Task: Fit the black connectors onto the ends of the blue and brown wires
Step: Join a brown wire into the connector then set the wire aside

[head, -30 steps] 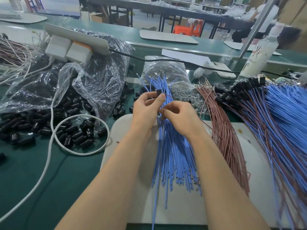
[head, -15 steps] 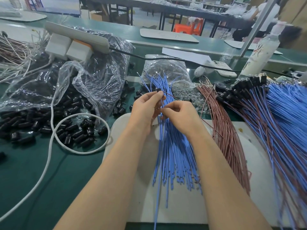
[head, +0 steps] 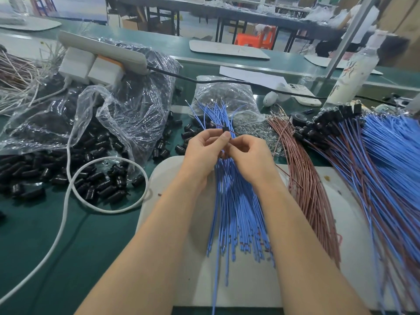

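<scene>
My left hand (head: 204, 148) pinches a small black connector (head: 225, 131) between thumb and fingertips, held above a fan of loose blue wires (head: 234, 201) on a white board (head: 172, 178). My right hand (head: 250, 153) is close against it, its fingers curled round a thin brown wire (head: 235, 133) that runs through the connector. A bundle of brown wires (head: 311, 189) lies to the right of the hands. Loose black connectors (head: 100, 180) are heaped on the green table at the left.
Finished blue and brown wires with connectors (head: 354, 155) pile up at the right. A clear plastic bag (head: 127, 114) and a looping white cable (head: 68, 183) lie left. A power strip (head: 102, 51), a bag of small parts (head: 225, 96), a phone (head: 304, 96) and a white bottle (head: 354, 69) stand behind.
Both hands have stayed together above the blue wires, with small finger shifts. The connector now sits clear of my left fingertips with the brown wire passing through it.
</scene>
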### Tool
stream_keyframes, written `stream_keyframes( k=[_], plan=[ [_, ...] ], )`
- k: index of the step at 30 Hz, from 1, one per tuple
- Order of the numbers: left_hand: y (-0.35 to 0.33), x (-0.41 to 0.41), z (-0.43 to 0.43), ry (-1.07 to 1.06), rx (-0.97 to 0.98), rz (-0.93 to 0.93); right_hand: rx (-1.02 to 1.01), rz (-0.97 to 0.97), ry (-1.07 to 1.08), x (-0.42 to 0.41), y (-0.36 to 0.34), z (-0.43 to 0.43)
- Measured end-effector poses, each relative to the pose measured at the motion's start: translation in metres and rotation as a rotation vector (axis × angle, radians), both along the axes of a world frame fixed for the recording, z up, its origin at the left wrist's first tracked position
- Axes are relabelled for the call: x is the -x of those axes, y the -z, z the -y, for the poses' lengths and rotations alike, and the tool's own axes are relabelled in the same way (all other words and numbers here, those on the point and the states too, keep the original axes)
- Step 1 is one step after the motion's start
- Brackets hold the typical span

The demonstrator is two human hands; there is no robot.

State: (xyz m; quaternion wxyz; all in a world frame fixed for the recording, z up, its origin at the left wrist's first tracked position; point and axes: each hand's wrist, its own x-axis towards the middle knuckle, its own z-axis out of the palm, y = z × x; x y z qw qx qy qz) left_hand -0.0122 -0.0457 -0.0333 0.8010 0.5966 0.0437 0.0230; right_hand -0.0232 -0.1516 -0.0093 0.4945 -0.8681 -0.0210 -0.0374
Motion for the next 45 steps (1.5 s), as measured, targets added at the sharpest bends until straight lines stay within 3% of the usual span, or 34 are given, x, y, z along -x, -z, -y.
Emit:
stream_keyframes(
  k=[13, 17, 21, 24, 27, 33, 39, 42, 45],
  plan=[
    [-0.001, -0.002, -0.001, -0.161, 0.035, 0.024, 0.079, -0.032, -0.090, -0.004, 0.008, -0.005],
    [-0.005, -0.003, -0.006, -0.159, 0.132, -0.006, 0.075, 0.007, -0.096, -0.004, 0.008, -0.006],
    [-0.009, -0.006, -0.019, -0.177, 0.332, -0.153, 0.313, 0.174, 0.257, -0.011, 0.005, 0.029],
    [-0.010, -0.005, -0.021, -0.155, 0.422, -0.222, 0.554, -0.052, 0.418, -0.019, 0.009, 0.055],
    [-0.012, -0.004, -0.021, -0.129, 0.465, -0.240, 0.613, -0.184, 0.420, -0.023, 0.016, 0.057],
    [-0.014, 0.000, -0.018, -0.015, 0.336, -0.209, 0.340, 0.123, 0.496, -0.021, 0.011, 0.055],
    [-0.010, 0.001, -0.015, 0.051, 0.252, -0.206, 0.534, -0.172, 0.404, -0.023, 0.018, 0.051],
    [-0.010, 0.001, -0.015, 0.069, 0.233, -0.198, 0.460, 0.019, 0.411, -0.020, 0.015, 0.048],
    [-0.010, 0.004, -0.014, 0.197, 0.145, -0.103, 0.105, 0.412, 0.445, -0.013, 0.003, 0.043]
  ],
)
